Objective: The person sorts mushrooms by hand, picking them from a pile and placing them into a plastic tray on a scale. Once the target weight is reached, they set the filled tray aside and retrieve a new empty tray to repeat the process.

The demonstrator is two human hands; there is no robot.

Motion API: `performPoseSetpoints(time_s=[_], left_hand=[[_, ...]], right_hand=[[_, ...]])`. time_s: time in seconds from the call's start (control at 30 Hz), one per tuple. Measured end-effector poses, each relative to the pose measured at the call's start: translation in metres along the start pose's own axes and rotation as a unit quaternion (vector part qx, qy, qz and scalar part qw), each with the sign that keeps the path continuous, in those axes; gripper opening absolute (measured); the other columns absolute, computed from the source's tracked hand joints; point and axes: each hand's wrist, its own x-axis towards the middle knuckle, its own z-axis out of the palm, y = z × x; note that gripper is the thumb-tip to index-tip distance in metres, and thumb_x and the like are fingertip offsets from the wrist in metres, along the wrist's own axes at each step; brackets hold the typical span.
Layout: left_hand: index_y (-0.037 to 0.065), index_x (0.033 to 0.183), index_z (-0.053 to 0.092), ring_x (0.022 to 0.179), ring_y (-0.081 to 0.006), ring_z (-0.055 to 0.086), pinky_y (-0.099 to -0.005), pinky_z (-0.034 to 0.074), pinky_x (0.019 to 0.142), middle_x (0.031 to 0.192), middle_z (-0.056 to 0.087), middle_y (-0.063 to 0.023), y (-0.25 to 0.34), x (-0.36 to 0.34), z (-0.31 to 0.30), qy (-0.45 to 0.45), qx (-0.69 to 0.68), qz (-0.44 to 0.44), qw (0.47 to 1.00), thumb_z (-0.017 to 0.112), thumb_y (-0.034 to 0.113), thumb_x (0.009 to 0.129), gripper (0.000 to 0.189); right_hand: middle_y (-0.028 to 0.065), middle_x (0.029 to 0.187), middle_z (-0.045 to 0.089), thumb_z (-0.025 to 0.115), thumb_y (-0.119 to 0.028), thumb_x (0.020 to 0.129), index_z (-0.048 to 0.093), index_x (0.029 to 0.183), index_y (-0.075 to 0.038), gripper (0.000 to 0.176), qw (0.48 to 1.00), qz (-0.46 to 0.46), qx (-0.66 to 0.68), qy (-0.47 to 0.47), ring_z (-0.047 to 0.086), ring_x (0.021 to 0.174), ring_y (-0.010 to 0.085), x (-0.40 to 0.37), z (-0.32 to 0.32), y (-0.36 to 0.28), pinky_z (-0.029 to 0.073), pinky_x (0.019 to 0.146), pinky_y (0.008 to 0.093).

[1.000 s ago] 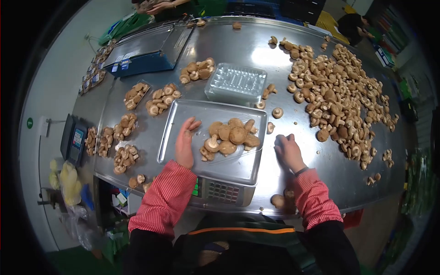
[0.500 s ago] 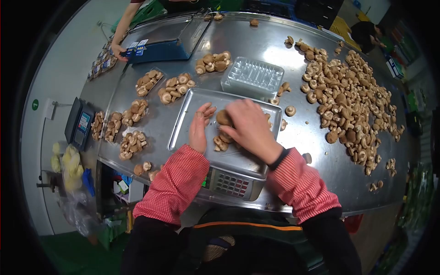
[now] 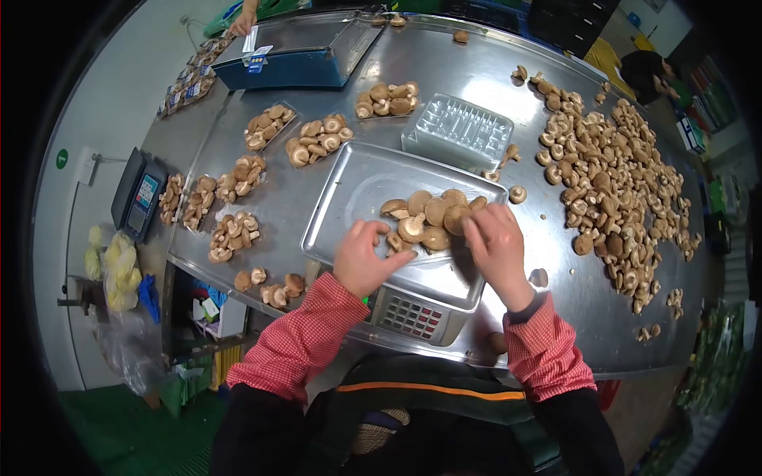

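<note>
A tight group of brown shiitake mushrooms (image 3: 435,211) lies on the metal pan (image 3: 337,198) of a weighing scale (image 3: 411,314). At the left end of the group, my left hand (image 3: 369,255) has its thumb and fingers closed around a mushroom. My right hand (image 3: 500,247) is at the right end, with bent fingers and thumb against a mushroom there. Whether a clear tray lies under the group is hard to see. Red checked sleeves cover both forearms.
Stacked clear plastic trays (image 3: 459,131) stand behind the scale. A large mushroom heap (image 3: 619,190) spreads at right. Several mushroom portions (image 3: 234,236) sit at left, near a display unit (image 3: 140,198). Another person's hand (image 3: 244,21) is by a blue-sided machine (image 3: 294,70).
My right hand has moved right and down, uncovering the mushrooms. My left hand has come down and right to the group's left end. The other person's hand has moved up along the machine.
</note>
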Motion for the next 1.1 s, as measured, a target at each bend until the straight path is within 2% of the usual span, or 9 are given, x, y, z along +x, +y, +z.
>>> performPoseSetpoints(time_s=[0.23,0.4,0.5,0.63,0.67,0.73,0.8,0.9,1.1], left_hand=[[0.002,0.117,0.063,0.083,-0.0189,0.06,-0.0322,0.051,0.07,0.096,0.056,-0.0067,0.004,-0.02,0.005,-0.002,-0.124,-0.019,0.992,0.087,0.016,0.071,0.053],[0.001,0.133,0.053,0.112,-0.016,0.058,-0.0303,0.053,0.092,0.125,0.053,-0.0072,0.041,-0.058,0.009,-0.158,-0.343,-0.001,0.926,0.076,-0.004,0.078,0.06],[0.004,0.131,0.055,0.113,-0.0173,0.059,-0.0302,0.052,0.092,0.125,0.054,-0.0078,0.058,-0.074,0.025,-0.24,-0.309,-0.005,0.92,0.077,-0.002,0.077,0.059],[0.008,0.127,0.058,0.1,-0.0168,0.064,-0.0287,0.053,0.081,0.115,0.063,-0.0065,0.032,-0.083,0.004,-0.089,-0.207,0.045,0.973,0.078,0.011,0.081,0.05],[0.008,0.126,0.058,0.099,-0.016,0.063,-0.0295,0.053,0.08,0.115,0.063,-0.006,0.008,-0.083,-0.006,-0.021,-0.209,-0.032,0.977,0.077,0.011,0.082,0.048],[0.007,0.128,0.057,0.097,-0.0124,0.06,-0.0294,0.052,0.08,0.114,0.061,-0.0045,-0.043,-0.077,-0.035,0.125,-0.201,-0.109,0.965,0.074,0.011,0.085,0.046],[0.007,0.131,0.056,0.1,-0.0204,0.061,-0.0318,0.051,0.085,0.115,0.061,-0.0103,-0.107,-0.082,-0.065,0.217,-0.078,-0.129,0.964,0.07,0.007,0.083,0.05],[0.007,0.134,0.053,0.104,-0.0347,0.06,-0.0397,0.05,0.091,0.116,0.059,-0.0173,-0.168,-0.109,-0.085,0.16,0.195,-0.072,0.965,0.069,0.006,0.079,0.057],[0.006,0.135,0.052,0.111,-0.0431,0.056,-0.0466,0.046,0.097,0.123,0.056,-0.0216,-0.156,-0.137,-0.077,0.107,0.222,-0.117,0.962,0.068,0.01,0.078,0.059]], right_hand=[[0.0118,0.084,0.063,0.071,-0.007,0.086,0.068,0.096,-0.002,0.013,0.991,0.092,0.093,-0.031,0.062,0.076,0.028,-0.052,-0.016,-0.004,0.05,0.068,0.0378],[0.0151,0.09,0.065,0.072,-0.027,0.088,0.056,0.13,-0.005,0.049,0.905,0.228,0.273,-0.234,0.065,0.075,0.0271,-0.07,-0.038,-0.038,0.053,0.073,0.0359],[0.0181,0.103,0.068,0.069,-0.033,0.09,0.054,0.133,-0.008,0.052,0.904,0.185,0.255,-0.289,0.069,0.086,0.0301,-0.082,-0.033,-0.039,0.053,0.077,0.0366],[0.0164,0.102,0.069,0.069,-0.031,0.091,0.06,0.124,-0.004,0.043,0.888,0.296,0.19,-0.295,0.069,0.087,0.0312,-0.099,-0.052,-0.013,0.054,0.076,0.0384],[0.0151,0.1,0.069,0.069,-0.031,0.092,0.06,0.123,-0.004,0.043,0.901,0.313,0.134,-0.267,0.069,0.087,0.0308,-0.107,-0.057,-0.001,0.054,0.075,0.0378],[0.0139,0.094,0.066,0.07,-0.037,0.09,0.061,0.118,-0.005,0.044,0.962,0.187,-0.123,-0.156,0.067,0.087,0.0307,-0.14,-0.06,0.03,0.053,0.074,0.039],[0.015,0.094,0.063,0.073,-0.042,0.087,0.06,0.118,-0.007,0.048,0.907,0.196,-0.276,-0.249,0.064,0.089,0.0311,-0.162,-0.073,0.046,0.051,0.074,0.0409],[0.0174,0.1,0.062,0.074,-0.04,0.085,0.059,0.12,-0.011,0.047,0.867,0.259,-0.254,-0.34,0.065,0.092,0.0338,-0.192,-0.083,0.054,0.053,0.076,0.0448],[0.0172,0.104,0.061,0.072,-0.023,0.086,0.06,0.114,-0.009,0.033,0.912,0.249,-0.074,-0.317,0.066,0.088,0.0349,-0.218,-0.077,0.069,0.054,0.074,0.0435]])
